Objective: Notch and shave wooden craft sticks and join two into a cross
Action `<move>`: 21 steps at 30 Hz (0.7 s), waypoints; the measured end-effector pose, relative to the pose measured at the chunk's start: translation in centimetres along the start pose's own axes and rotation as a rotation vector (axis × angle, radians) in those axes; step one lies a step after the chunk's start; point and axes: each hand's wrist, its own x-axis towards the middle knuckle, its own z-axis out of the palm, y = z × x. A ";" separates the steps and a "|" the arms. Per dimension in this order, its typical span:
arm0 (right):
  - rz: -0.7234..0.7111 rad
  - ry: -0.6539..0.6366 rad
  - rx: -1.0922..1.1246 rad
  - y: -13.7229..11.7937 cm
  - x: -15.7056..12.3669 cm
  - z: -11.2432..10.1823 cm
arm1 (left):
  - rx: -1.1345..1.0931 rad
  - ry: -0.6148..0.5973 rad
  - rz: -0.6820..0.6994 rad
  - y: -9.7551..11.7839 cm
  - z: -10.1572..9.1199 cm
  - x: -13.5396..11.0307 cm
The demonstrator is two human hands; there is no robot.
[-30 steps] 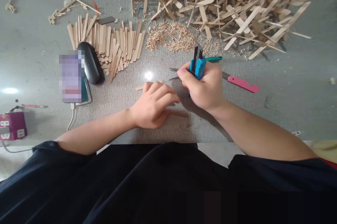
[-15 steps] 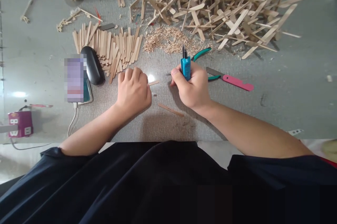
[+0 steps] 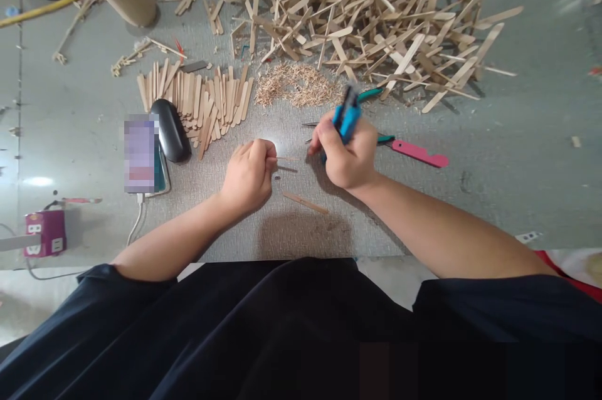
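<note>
My left hand (image 3: 251,174) is closed, pinching a thin wooden craft stick (image 3: 286,158) turned on edge so that it points right, just above the table. My right hand (image 3: 350,152) is closed round a blue-and-black utility knife (image 3: 347,121), slanted and blurred at its top; its working end is hidden by the fingers. Under and behind that hand lie pliers with teal handles (image 3: 370,94), their thin tips poking out at its left. Between the hands and nearer to me, another craft stick (image 3: 305,202) lies on the table, with a small dark bit close by.
A large heap of craft sticks (image 3: 376,17) covers the back, with shavings (image 3: 298,85) before it. Sticks in rows (image 3: 202,96), a black case (image 3: 170,130) and a phone (image 3: 140,152) lie left. A pink folding saw (image 3: 418,153) is right; a purple power socket (image 3: 44,234) stands far left.
My left hand has turned and now holds its stick edge-on and lifted. The utility knife in my right hand has tilted to the right. The view has shifted slightly.
</note>
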 end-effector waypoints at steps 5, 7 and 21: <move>-0.173 -0.003 -0.081 0.6 -0.9 0.3 | -0.772 -0.015 -0.181 0.9 1.1 0.5; -0.190 0.002 -0.110 0.8 -1.0 0.5 | -1.022 -0.089 -0.210 1.1 1.3 0.9; -0.228 0.116 -0.254 1.6 -1.2 1.6 | -1.235 0.037 -0.473 3.1 2.6 2.7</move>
